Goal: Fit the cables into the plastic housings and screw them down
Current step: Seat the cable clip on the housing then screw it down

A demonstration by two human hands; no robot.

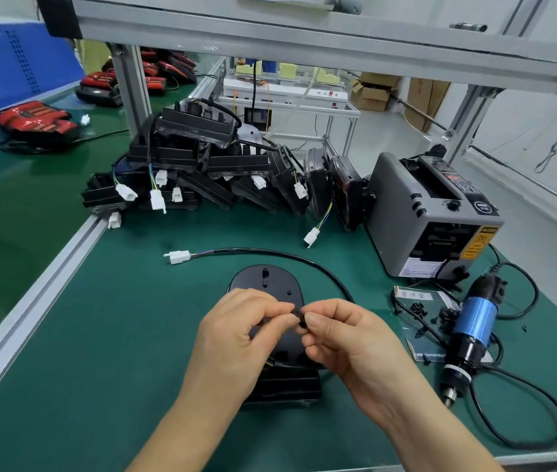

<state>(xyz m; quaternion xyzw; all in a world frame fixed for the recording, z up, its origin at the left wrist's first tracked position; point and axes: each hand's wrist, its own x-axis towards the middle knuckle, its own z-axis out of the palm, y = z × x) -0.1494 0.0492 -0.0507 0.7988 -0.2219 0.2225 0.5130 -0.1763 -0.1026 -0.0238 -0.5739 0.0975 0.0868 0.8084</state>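
Dead centre, low in the frame: left hand (236, 335) and right hand (348, 342) are together, both pinching a small black plastic piece (299, 316) between thumb and fingertips, right over the black oval plastic housing (263, 284) lying on the green bench mat (100, 335). The thin black cable (287, 255) loops from the right hand up to its white plug (178, 257). Blue-and-black electric screwdriver (471, 332) lies at the right.
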